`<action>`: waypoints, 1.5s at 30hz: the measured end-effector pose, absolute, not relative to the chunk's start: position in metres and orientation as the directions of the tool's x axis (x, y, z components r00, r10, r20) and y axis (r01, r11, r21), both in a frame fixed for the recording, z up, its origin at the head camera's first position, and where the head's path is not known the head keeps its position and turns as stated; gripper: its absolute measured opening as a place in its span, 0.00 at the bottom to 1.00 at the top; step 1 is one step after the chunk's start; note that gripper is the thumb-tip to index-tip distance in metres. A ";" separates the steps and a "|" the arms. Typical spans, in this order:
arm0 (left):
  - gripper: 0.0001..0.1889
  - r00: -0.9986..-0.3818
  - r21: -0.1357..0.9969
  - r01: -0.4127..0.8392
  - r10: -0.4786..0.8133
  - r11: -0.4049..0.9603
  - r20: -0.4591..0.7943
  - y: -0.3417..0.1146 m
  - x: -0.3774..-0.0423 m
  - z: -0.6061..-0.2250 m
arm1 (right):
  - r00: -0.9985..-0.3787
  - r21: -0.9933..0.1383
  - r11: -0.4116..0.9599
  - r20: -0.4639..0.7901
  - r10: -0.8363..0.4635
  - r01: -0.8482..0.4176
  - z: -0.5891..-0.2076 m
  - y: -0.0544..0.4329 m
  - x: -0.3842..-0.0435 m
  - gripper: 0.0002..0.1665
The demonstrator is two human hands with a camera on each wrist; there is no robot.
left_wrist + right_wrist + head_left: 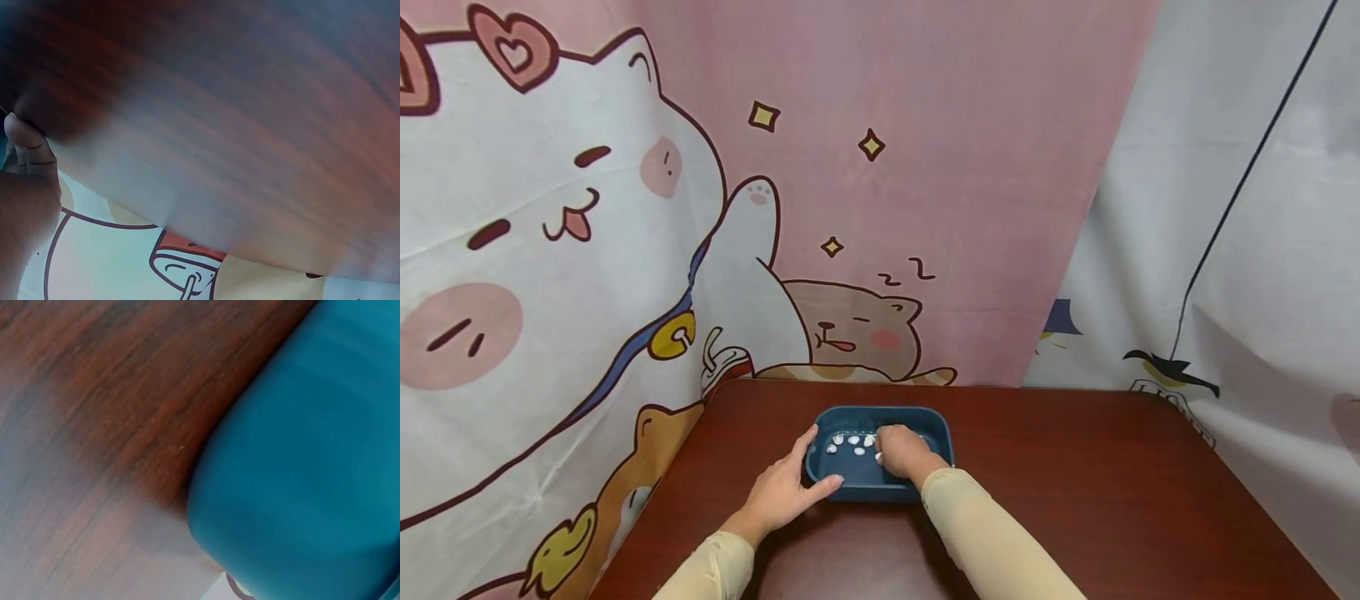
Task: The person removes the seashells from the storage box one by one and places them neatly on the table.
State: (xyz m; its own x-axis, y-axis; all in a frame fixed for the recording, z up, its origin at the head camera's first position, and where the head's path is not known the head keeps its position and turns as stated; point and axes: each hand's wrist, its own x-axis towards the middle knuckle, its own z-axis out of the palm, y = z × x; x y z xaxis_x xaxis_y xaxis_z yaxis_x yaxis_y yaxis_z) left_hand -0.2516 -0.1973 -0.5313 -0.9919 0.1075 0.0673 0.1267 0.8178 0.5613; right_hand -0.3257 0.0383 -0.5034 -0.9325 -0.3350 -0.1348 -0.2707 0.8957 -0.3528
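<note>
A dark blue tray (880, 493) with rounded corners sits on the table, and its teal outer wall (294, 469) fills the right of the right wrist view. Several small whitish pieces (860, 452), perhaps shells or pebbles, lie scattered in it. My left hand (781, 493) touches the tray's left side and front left corner, thumb and forefinger spread apart; its thumb (28, 140) shows at the left wrist view's edge. Inside the tray, my right hand (906, 452) reaches down with bent fingers beside the pieces. Its fingertips are hidden, so I cannot see whether they pinch one.
The tray rests on a reddish-brown wooden table (1060, 492). A printed cartoon cloth (970, 208) hangs right behind the table's back edge and along its left side. White cloth (1262, 250) hangs on the right.
</note>
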 end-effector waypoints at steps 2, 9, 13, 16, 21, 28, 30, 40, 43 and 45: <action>0.54 -0.992 0.559 0.129 0.109 0.819 0.069 -0.197 -0.252 -0.531 | -0.932 -0.344 0.901 -0.146 -0.330 -0.265 -0.503 0.038 -0.326 0.08; 0.54 -0.993 0.558 0.115 0.104 0.822 0.052 -0.195 -0.251 -0.530 | -0.929 -0.332 0.907 -0.172 -0.327 -0.258 -0.495 0.038 -0.320 0.07; 0.54 -0.995 0.559 0.102 0.098 0.823 0.037 -0.195 -0.250 -0.530 | -0.924 -0.344 0.900 -0.175 -0.340 -0.267 -0.494 0.039 -0.318 0.09; 0.54 -0.995 0.565 0.099 0.097 0.819 0.033 -0.195 -0.250 -0.531 | -0.920 -0.346 0.898 -0.178 -0.348 -0.273 -0.495 0.039 -0.318 0.07; 0.54 -0.994 0.570 0.102 0.101 0.816 0.034 -0.195 -0.249 -0.533 | -0.909 -0.337 0.898 -0.203 -0.363 -0.283 -0.494 0.042 -0.314 0.04; 0.54 -0.995 0.566 0.103 0.094 0.818 0.045 -0.195 -0.249 -0.532 | -0.892 -0.360 0.869 -0.168 -0.419 -0.340 -0.496 0.049 -0.312 0.04; 0.54 -0.994 0.561 0.107 0.095 0.821 0.050 -0.196 -0.250 -0.531 | -0.887 -0.368 0.856 -0.146 -0.438 -0.363 -0.496 0.053 -0.311 0.03; 0.54 -0.994 0.570 0.104 0.095 0.815 0.046 -0.195 -0.249 -0.531 | -0.852 -0.390 0.782 0.016 -0.523 -0.487 -0.500 0.070 -0.316 0.12; 0.53 -0.994 0.573 0.110 0.098 0.812 0.052 -0.194 -0.249 -0.530 | -0.844 -0.368 0.779 0.032 -0.536 -0.508 -0.503 0.074 -0.319 0.10; 0.53 -0.994 0.573 0.110 0.096 0.812 0.054 -0.195 -0.249 -0.530 | -0.843 -0.363 0.780 0.031 -0.537 -0.510 -0.505 0.075 -0.321 0.09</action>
